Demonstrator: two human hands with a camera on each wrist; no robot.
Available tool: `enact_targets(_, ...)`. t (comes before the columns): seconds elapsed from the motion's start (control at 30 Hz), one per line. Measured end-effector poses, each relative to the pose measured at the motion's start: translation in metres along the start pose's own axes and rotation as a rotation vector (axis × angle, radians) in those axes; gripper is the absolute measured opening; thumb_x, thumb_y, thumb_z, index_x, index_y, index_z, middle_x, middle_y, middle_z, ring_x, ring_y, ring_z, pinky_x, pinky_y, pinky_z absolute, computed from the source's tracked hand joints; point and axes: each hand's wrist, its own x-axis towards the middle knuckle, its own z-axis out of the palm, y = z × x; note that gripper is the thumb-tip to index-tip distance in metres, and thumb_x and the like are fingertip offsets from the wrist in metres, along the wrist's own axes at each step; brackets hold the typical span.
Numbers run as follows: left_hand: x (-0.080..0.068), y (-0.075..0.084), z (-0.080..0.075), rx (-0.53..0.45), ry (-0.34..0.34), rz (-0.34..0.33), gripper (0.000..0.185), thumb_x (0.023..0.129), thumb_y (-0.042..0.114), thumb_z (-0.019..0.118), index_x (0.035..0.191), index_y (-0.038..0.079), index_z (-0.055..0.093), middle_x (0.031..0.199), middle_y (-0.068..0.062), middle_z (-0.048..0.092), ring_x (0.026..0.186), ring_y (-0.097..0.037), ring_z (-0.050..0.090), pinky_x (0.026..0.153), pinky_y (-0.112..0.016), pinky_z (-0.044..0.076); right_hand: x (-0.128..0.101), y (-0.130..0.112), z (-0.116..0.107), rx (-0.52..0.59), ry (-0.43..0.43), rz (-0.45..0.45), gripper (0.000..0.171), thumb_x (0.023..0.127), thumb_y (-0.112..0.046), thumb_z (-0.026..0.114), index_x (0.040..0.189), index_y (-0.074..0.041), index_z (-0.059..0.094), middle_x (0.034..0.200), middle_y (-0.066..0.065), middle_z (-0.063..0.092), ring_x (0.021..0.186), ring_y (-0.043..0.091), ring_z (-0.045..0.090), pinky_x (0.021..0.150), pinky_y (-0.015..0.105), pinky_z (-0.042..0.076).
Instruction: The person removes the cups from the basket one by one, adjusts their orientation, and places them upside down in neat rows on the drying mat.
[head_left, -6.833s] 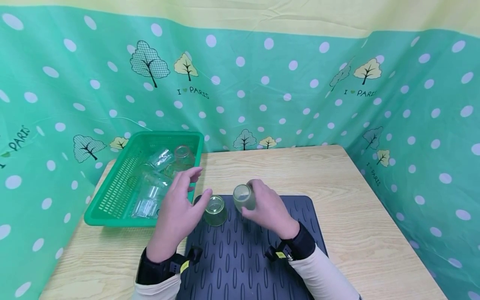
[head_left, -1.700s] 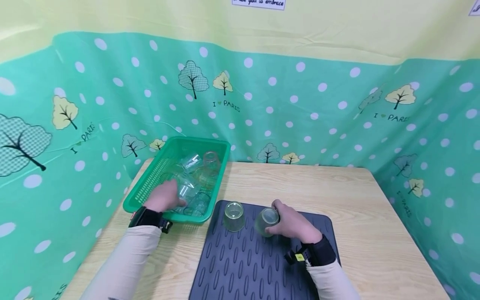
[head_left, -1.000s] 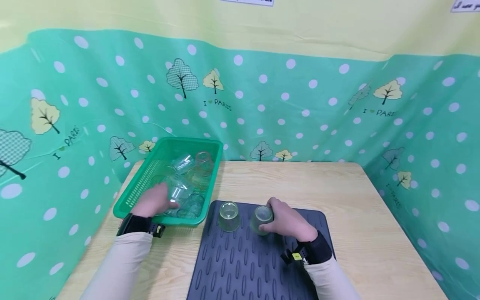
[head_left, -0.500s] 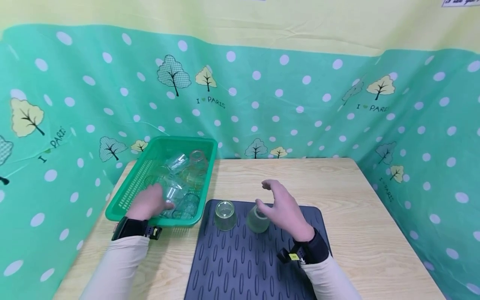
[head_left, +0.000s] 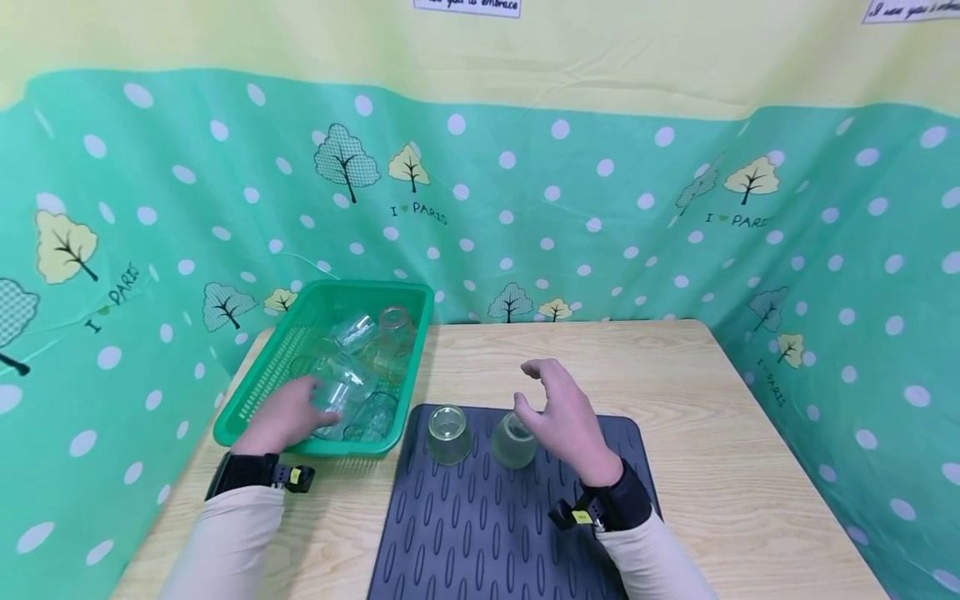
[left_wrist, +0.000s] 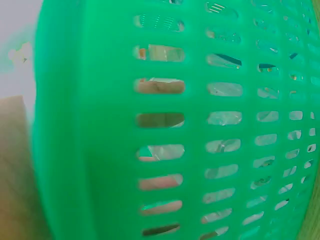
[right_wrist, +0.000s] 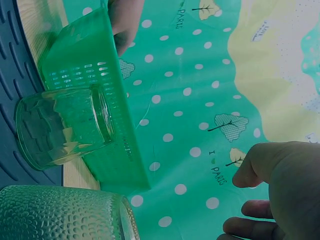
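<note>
My left hand (head_left: 288,412) is inside the near left part of the green basket (head_left: 415,387), thumb and fingers around the near end of a clear drinking glass (head_left: 347,390). In the left wrist view the slotted basket wall (left_wrist: 110,125) hides most of that grip. My right hand (head_left: 570,421) is raised with fingers spread and holds nothing. Just left of it, an upside-down bumpy-textured glass (head_left: 513,446) stands on the dark drying mat (head_left: 465,542); the right wrist view shows its pebbled side (right_wrist: 60,212). A smooth greenish glass (head_left: 448,437) stands inverted beside it.
Several more glasses lie in the basket, among them a pinkish one (head_left: 395,325) at the back and a bluish one (head_left: 375,414) near the front. The wooden table (head_left: 720,467) extends right of the mat. A polka-dot curtain (head_left: 480,217) hangs behind.
My right hand has let go of the textured glass and lifted off it. In the basket, my left hand has shifted slightly left and nearer, the clear glass moving with it.
</note>
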Motion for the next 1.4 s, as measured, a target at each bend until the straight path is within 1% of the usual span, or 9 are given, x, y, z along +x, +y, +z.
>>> enact_targets(0.2,-0.014,-0.001,-0.007,-0.039,0.022,-0.003,0.079,0.094,0.036,0.077,0.148,-0.01,0.043,0.137,-0.037,0.055,0.122,-0.057,0.054,0.092,-0.066,0.051,0.0,-0.002,0.002,0.019,0.021,0.007,0.04,0.101,-0.02,0.064,0.139,-0.015,0.057,0.134,0.002,0.059,0.123,0.018,0.056,0.103,0.037,0.05)
enact_targets(0.4,-0.022,0.007,-0.02,-0.079,0.082,0.025,0.089,0.092,0.036,0.079,0.155,-0.006,0.031,0.138,-0.034,0.055,0.116,-0.054,0.059,0.083,-0.06,0.056,0.0,0.0,0.002,-0.002,0.028,-0.003,0.04,0.102,-0.02,0.061,0.141,-0.015,0.055,0.136,0.003,0.058,0.125,0.019,0.055,0.104,0.036,0.049)
enact_targets(0.53,-0.024,0.018,-0.027,-0.121,0.12,0.047,0.104,0.092,0.038,0.079,0.164,0.003,0.013,0.14,-0.032,0.055,0.111,-0.049,0.064,0.076,-0.053,0.058,-0.001,0.001,0.001,-0.016,0.039,-0.018,0.039,0.101,-0.017,0.061,0.14,-0.015,0.057,0.135,0.002,0.059,0.122,0.018,0.056,0.102,0.036,0.05)
enact_targets(0.63,-0.027,0.029,-0.03,-0.158,0.146,0.093,0.11,0.093,0.037,0.078,0.167,0.014,0.0,0.142,-0.032,0.053,0.114,-0.05,0.063,0.079,-0.055,0.059,-0.001,0.001,0.0,-0.006,0.037,-0.021,0.038,0.101,-0.016,0.061,0.138,-0.016,0.058,0.134,0.0,0.059,0.12,0.016,0.055,0.103,0.034,0.049)
enact_targets(0.8,-0.031,0.05,-0.032,-0.198,0.162,0.203,0.086,0.099,0.032,0.072,0.167,0.024,0.019,0.148,-0.03,0.048,0.126,-0.051,0.057,0.092,-0.061,0.056,-0.001,0.0,0.0,0.007,0.035,-0.027,0.037,0.101,-0.016,0.061,0.138,-0.017,0.058,0.135,-0.001,0.059,0.119,0.016,0.055,0.103,0.033,0.048)
enact_targets(0.97,-0.032,0.071,-0.03,-0.278,0.152,0.235,0.078,0.099,0.034,0.072,0.163,0.031,0.028,0.154,-0.022,0.044,0.133,-0.046,0.053,0.097,-0.057,0.054,-0.002,0.0,0.0,0.031,0.08,-0.066,0.037,0.101,-0.019,0.06,0.138,-0.017,0.058,0.133,0.001,0.06,0.117,0.018,0.056,0.1,0.036,0.049)
enact_targets(1.0,-0.032,0.076,-0.029,-0.289,0.153,0.239,0.077,0.099,0.035,0.072,0.163,0.03,0.029,0.154,-0.022,0.043,0.133,-0.045,0.053,0.097,-0.057,0.055,-0.001,0.013,0.01,0.056,0.087,-0.089,0.037,0.103,-0.02,0.058,0.14,-0.015,0.057,0.135,0.002,0.059,0.119,0.019,0.056,0.103,0.036,0.048)
enact_targets(1.1,-0.033,0.09,-0.028,-0.327,0.149,0.251,0.076,0.097,0.032,0.075,0.161,0.027,0.033,0.154,-0.021,0.043,0.134,-0.044,0.052,0.097,-0.057,0.055,-0.003,0.012,0.011,0.079,0.097,-0.109,0.037,0.104,-0.021,0.057,0.14,-0.014,0.057,0.136,0.003,0.059,0.121,0.019,0.056,0.104,0.034,0.047)
enact_targets(1.4,-0.04,0.134,-0.02,-0.393,0.185,0.383,0.07,0.095,0.021,0.078,0.154,0.017,0.042,0.147,-0.015,0.048,0.129,-0.04,0.056,0.102,-0.057,0.053,-0.005,-0.008,0.002,0.087,0.005,-0.078,0.042,0.101,-0.018,0.064,0.142,-0.016,0.055,0.138,0.0,0.057,0.125,0.016,0.056,0.106,0.032,0.049)
